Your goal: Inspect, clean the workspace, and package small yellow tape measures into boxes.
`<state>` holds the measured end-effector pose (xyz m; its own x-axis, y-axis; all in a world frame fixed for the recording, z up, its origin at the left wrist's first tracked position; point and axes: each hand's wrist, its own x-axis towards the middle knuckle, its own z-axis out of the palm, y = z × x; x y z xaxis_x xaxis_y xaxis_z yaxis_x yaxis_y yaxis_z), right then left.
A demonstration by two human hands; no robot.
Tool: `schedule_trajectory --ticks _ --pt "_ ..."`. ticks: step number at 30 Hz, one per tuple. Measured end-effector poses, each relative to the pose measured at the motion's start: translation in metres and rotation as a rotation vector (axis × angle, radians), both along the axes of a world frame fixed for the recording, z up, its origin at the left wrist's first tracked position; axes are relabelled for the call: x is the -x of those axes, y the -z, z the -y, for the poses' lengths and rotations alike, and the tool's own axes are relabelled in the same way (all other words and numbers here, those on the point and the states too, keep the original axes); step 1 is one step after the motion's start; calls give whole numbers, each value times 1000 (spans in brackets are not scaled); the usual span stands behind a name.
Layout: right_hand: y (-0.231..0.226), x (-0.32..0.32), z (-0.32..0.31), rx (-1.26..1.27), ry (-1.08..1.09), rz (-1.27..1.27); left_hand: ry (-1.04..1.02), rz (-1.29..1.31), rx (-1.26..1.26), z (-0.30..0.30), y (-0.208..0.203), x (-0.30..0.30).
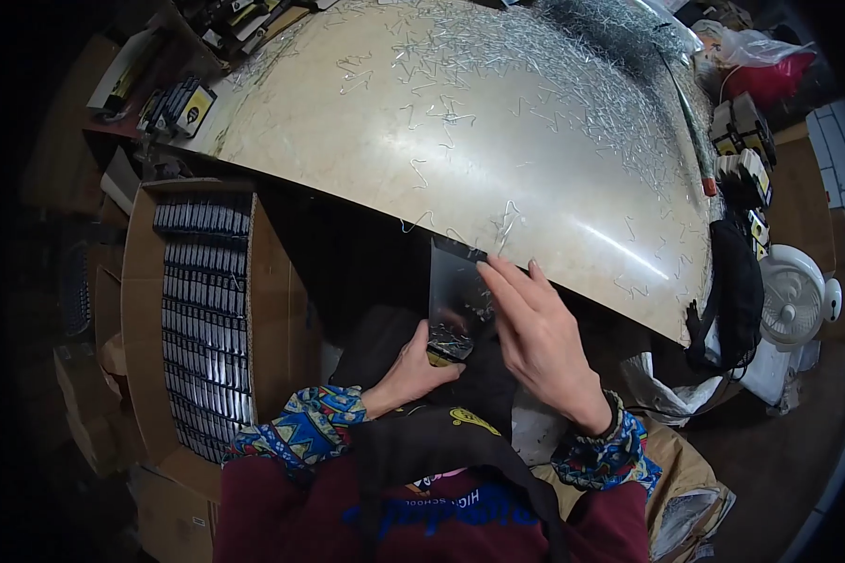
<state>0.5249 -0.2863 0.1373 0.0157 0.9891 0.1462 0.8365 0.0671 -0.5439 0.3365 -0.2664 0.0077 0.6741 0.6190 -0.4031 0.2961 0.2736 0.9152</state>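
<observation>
My left hand (409,375) grips the lower end of a clear plastic bag (455,281), thumb and fingers around its dark and yellow bottom. Small shiny metal pieces (451,333) show through the plastic near that end. The bag stands upright just below the near edge of the table. At its upper right edge lie the fingertips of my right hand (540,333), closed against the plastic; its thumb is hidden. A bent wire hook (508,223) is on the tabletop just beyond those fingertips.
The pale tabletop (347,141) carries a wide spread of wire hooks (498,47), densest at the far right. Left of me, an open cardboard box (141,310) holds rows of dark packs (207,310). Small boxes (192,108) stand at the far left, and a white fan (791,298) is at the right.
</observation>
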Motion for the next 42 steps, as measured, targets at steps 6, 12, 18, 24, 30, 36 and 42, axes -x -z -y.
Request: schedule_trajectory --ticks 6,12,18,24,30,36,42 --pt "18 -1 -1 3 -39 -48 -39 -59 -142 8 -2 -8" --pt "57 22 26 330 -316 -17 -42 -114 -228 11 10 -8" --pt "73 40 40 251 -281 -92 22 -117 -215 9 31 2" --pt "40 14 19 133 -177 -374 36 -114 -509 -2 14 39" --pt "24 13 8 154 -18 -420 -279 26 -626 -22 -17 22" --pt "25 15 -11 -32 -96 -232 -136 172 -869 -46 -39 -6" --pt "-1 -12 -31 -55 197 -242 -134 76 -1010 -60 -60 -17"
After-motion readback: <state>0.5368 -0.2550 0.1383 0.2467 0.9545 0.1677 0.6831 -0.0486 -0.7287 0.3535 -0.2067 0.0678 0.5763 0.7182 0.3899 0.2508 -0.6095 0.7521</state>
